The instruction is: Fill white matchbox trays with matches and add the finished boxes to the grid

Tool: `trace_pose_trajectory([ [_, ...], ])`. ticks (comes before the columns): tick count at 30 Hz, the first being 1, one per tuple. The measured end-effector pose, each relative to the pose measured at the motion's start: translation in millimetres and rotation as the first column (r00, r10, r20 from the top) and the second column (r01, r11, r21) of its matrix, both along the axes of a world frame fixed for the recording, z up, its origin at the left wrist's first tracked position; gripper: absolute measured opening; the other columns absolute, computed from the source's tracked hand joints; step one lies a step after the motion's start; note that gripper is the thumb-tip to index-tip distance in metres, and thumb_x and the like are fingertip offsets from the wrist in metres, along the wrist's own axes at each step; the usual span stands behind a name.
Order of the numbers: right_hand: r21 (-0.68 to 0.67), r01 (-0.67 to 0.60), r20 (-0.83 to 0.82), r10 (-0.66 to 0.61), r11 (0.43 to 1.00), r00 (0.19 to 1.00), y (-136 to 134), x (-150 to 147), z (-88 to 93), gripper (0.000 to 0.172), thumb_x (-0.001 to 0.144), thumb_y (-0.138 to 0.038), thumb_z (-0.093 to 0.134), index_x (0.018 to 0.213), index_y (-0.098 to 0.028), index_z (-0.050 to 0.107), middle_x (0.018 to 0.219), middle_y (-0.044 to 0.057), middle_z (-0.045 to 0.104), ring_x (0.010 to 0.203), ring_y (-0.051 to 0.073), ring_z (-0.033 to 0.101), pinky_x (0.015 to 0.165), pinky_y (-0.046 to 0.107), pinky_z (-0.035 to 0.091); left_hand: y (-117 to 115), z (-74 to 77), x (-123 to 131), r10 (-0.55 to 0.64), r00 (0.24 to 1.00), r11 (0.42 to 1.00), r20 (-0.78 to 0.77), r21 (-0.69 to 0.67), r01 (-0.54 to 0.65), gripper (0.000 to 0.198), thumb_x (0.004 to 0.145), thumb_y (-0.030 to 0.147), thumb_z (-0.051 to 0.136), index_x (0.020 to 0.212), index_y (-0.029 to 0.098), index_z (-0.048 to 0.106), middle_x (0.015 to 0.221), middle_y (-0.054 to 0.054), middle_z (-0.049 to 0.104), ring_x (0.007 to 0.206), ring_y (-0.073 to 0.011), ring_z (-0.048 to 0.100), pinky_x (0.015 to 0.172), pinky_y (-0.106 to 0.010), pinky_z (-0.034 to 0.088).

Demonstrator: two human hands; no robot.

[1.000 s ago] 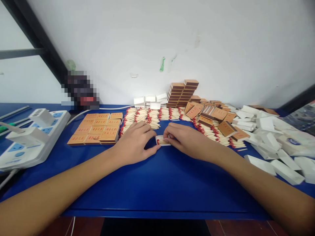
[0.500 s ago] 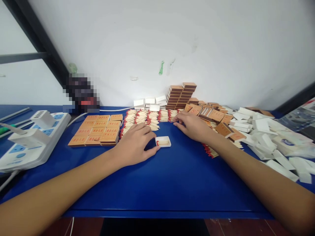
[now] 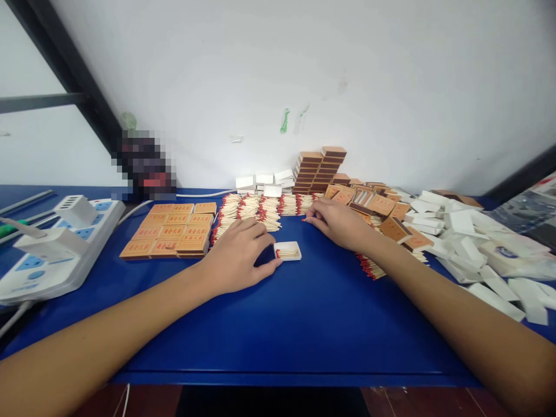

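The tray [image 3: 293, 258], small and white, lies on the blue table [image 3: 286, 330], near the middle and open at the top. A few matches [image 3: 286, 253] lie in it side by side, red heads to the left, covering only part of its floor.

The left hand [image 3: 241, 252] is at the tray's left end, thumb by the near corner and forefinger by the far one; I cannot tell whether it grips. The right hand [image 3: 336, 223] is farther off and to the right, fingers bunched at the edge of the loose matches [image 3: 269, 213]. Red tips show by its fingertips, but I cannot tell whether it holds any.

On the left, orange boxes [image 3: 171, 230] lie in a block, labels up, contents hidden. At the far side stand a few white trays [image 3: 264, 179], their insides hard to see, and a tower of boxes [image 3: 319, 171] with dark sides facing near. To its right, scattered boxes [image 3: 382, 204] lie partly over matches. On the far right is a heap of white trays, with a plastic packet [image 3: 510, 258] among them. The power strip [image 3: 93, 249], far left, holds two white plugs.
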State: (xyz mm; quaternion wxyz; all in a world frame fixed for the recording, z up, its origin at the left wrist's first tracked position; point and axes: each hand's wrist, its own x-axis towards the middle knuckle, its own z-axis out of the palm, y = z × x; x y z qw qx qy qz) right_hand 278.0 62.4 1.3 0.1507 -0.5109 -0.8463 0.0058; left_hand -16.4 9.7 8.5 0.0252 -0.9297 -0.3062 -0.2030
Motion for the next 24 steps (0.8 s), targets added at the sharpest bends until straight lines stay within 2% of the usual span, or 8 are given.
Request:
trace_pose_trajectory([
  [4,-0.010,-0.011,0.004,0.011,1.000,1.000,-4,-3,2.4,0.019,0.104,-0.027,0.048,0.099,-0.019,0.063,0.102,0.014,0.066,0.095,0.028,0.062,0.083,0.038,0.047,0,-0.4,0,0.004,1.000,1.000,-0.004,0.000,-0.004,0.032,0.103,0.046,0.062,0.110,0.017,0.074,0.101,-0.010,0.070,0.105,-0.0292,0.063,0.095,-0.046,0.051],
  [10,-0.010,-0.038,-0.010,0.037,0.999,0.999,-10,-7,4.8,0.013,0.103,-0.027,0.051,0.099,-0.020,0.061,0.102,0.011,0.066,0.094,0.027,0.062,0.080,0.037,0.046,1,-0.9,0,0.002,1.000,1.000,-0.007,0.001,-0.002,0.033,0.103,0.047,0.062,0.109,0.017,0.074,0.100,-0.009,0.070,0.104,-0.0287,0.063,0.094,-0.045,0.051],
  [17,-0.042,0.004,-0.041,-0.006,0.999,0.999,-3,3,0.7,0.016,0.102,-0.036,0.058,0.103,-0.020,0.060,0.103,0.011,0.066,0.091,0.026,0.062,0.079,0.037,0.046,0,-0.4,0,0.002,1.000,1.000,-0.009,0.003,-0.002,0.032,0.104,0.046,0.061,0.109,0.017,0.074,0.100,-0.009,0.069,0.104,-0.0285,0.063,0.094,-0.045,0.051],
  [21,-0.088,-0.001,-0.029,-0.001,0.996,1.000,-2,4,1.5,0.014,0.102,-0.030,0.055,0.096,-0.020,0.061,0.103,0.012,0.066,0.092,0.026,0.062,0.081,0.037,0.047,-1,0.3,0,0.006,1.000,1.000,-0.012,0.007,-0.006,0.031,0.103,0.046,0.062,0.108,0.017,0.074,0.100,-0.009,0.070,0.102,-0.0280,0.063,0.092,-0.044,0.051],
  [24,-0.067,-0.004,-0.030,0.002,0.998,1.000,-2,3,1.6,0.013,0.103,-0.030,0.053,0.098,-0.020,0.060,0.103,0.012,0.066,0.093,0.026,0.062,0.082,0.037,0.047,0,0.5,0,0.008,1.000,1.000,-0.019,0.006,-0.007,0.033,0.103,0.047,0.062,0.108,0.017,0.074,0.100,-0.009,0.070,0.102,-0.0283,0.063,0.092,-0.044,0.051],
])
